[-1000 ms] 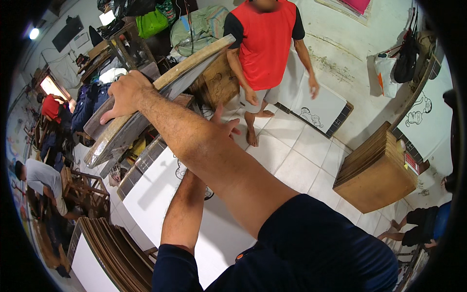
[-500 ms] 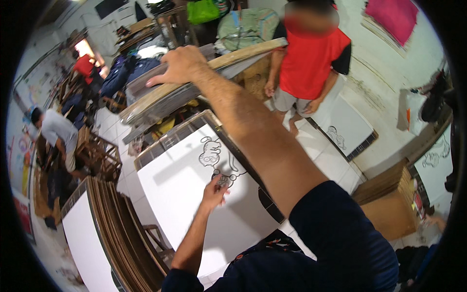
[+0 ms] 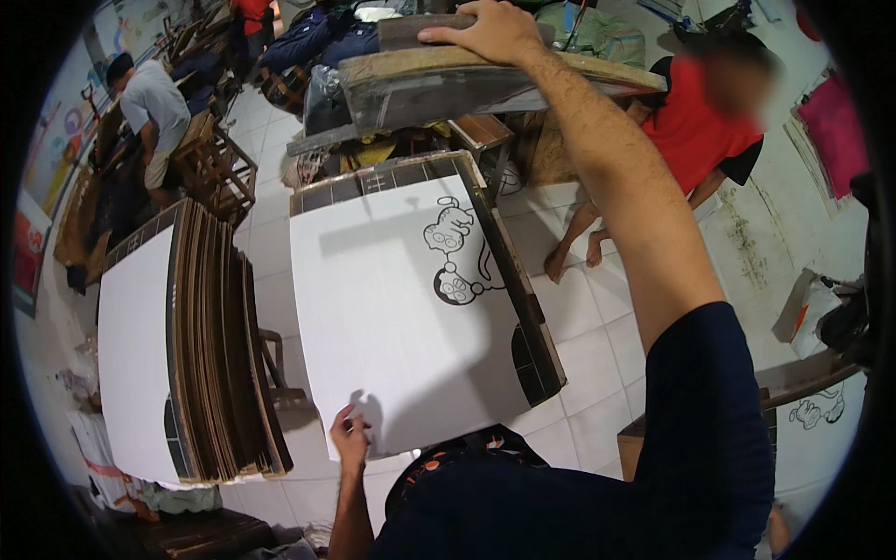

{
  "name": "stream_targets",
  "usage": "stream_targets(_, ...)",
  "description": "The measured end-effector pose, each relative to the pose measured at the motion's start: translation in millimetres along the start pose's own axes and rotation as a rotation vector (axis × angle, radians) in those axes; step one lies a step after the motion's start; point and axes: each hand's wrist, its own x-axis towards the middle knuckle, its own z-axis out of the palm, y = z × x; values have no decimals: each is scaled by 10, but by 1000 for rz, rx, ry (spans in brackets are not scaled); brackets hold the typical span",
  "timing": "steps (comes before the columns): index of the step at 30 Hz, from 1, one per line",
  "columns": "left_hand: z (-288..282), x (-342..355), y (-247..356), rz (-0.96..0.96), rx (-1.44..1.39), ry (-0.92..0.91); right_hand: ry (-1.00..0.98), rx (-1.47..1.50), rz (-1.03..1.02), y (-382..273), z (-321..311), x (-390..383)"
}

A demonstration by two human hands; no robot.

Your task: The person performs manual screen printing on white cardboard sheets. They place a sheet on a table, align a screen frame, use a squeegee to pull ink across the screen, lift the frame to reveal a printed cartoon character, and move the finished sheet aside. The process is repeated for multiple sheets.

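A white sheet [image 3: 373,308] lies on a dark-bordered board [image 3: 527,308] in front of me. Black line drawings of a cartoon animal and a round-headed figure [image 3: 455,286] show on its right half. Over the sheet's near left edge hovers my left hand [image 3: 349,437], fingers loosely bent and apart, its shadow beside it. My right hand [image 3: 495,33] reaches far forward, wrapped over the top of a raised wood-edged printing screen [image 3: 504,91]. Its thumb presses on a grey bar [image 3: 397,35], apparently a squeegee, behind the frame's edge. Part of the right hand's grip is hidden.
A tall stack of boards [image 3: 210,345] topped with white stands at the left. A person in red [image 3: 700,131] is at the right, another in grey [image 3: 157,103] bends at far left. Another printed sheet [image 3: 807,429] lies at the lower right. Bags [image 3: 597,33] are piled behind.
My left hand has moved from the drawing down to the sheet's near left edge. My right hand still holds the raised screen. The view has shifted, and the person in red has turned or bent.
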Motion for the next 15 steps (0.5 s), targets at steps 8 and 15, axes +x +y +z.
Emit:
stream_targets(8, 2198, 131, 1820, 372, 309, -1011, -46, 90, 26, -43, -146, -58)
stream_targets(15, 3218, 168, 3537, 385, 120, -1093, -14, -17, 9, 127, 163, -90)
